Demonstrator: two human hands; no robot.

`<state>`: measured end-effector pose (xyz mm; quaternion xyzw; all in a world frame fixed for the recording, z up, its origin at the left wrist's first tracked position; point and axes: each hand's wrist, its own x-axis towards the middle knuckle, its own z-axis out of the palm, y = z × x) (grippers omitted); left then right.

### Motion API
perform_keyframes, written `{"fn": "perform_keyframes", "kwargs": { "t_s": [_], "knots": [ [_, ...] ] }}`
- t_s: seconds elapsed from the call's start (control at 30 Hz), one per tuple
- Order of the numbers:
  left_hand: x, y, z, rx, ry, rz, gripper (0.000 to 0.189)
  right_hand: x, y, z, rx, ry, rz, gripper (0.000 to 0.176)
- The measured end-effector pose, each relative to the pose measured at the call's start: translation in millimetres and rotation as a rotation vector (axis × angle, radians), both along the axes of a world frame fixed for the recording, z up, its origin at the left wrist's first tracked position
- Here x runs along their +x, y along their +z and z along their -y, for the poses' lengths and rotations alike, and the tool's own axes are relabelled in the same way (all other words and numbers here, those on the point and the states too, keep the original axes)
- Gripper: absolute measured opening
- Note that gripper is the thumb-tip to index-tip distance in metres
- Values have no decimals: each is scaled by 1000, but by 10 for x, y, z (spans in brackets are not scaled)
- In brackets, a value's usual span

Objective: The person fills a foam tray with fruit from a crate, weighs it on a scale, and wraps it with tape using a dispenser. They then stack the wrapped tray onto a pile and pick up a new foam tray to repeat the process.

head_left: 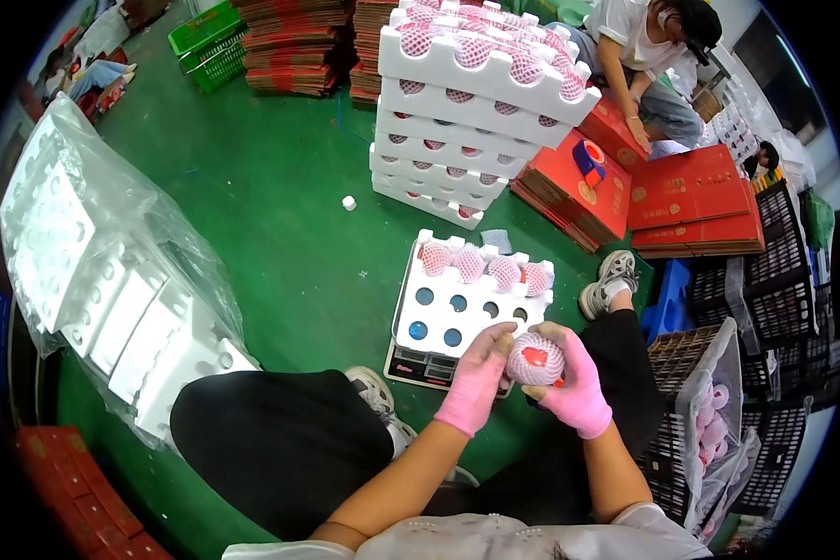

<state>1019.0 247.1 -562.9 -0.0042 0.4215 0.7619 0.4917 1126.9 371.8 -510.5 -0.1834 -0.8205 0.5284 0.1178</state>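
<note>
From the head camera: a round netted fruit (534,359), red under white foam mesh, is held above the lap, just short of a foam tray (441,317) on the floor. It looks light, firm yet bruisable, best cupped by its sides. The pink-gloved left hand (479,381) and right hand (581,390) curl around it from either side, fingers half closed.

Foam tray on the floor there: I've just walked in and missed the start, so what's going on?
A seated person holds a net-wrapped fruit between the left hand and right hand, both in pink gloves, close to the foam tray. The tray sits on a scale. Its far row holds four wrapped fruits, and the other holes are empty. Filled trays are stacked behind, and another person handles red boxes.
</note>
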Motion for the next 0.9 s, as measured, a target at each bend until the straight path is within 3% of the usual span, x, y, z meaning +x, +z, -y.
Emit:
{"fn": "perform_keyframes", "kwargs": {
  "t_s": [0.1, 0.3, 0.4, 0.43, 0.57, 0.63, 0.73, 0.83, 0.9],
  "knots": [
    [-5, -3, -26, 85, -10, -100, 30, 117, -41, -34, -182, -13, -32, 87],
    [121, 66, -79, 14, 91, -106, 26, 146, 104, 73, -590, -106, -218, 81],
    [-3, -61, 11, 200, -117, 226, 33, 33, 258, -44, 88, 10, -58, 77],
    [-33, -130, 36, 276, -226, 145, 41, 18, 273, -67, 81, 25, -53, 74],
    [28, -110, 44, 139, -224, -26, 38, 48, 281, -189, 161, 91, -7, 72],
    [42, -145, 37, 199, -222, 38, 37, 97, 225, -248, 210, 140, -4, 70],
    [158, -334, -28, 444, -189, 322, 37, 147, 168, -195, -124, 138, -137, 67],
    [292, -494, -74, 569, -198, 615, 42, 179, 89, -141, -147, 92, -123, 64],
    [419, -487, -83, 601, -252, 632, 44, 178, 53, -104, -234, 42, -102, 65]
  ]
}}
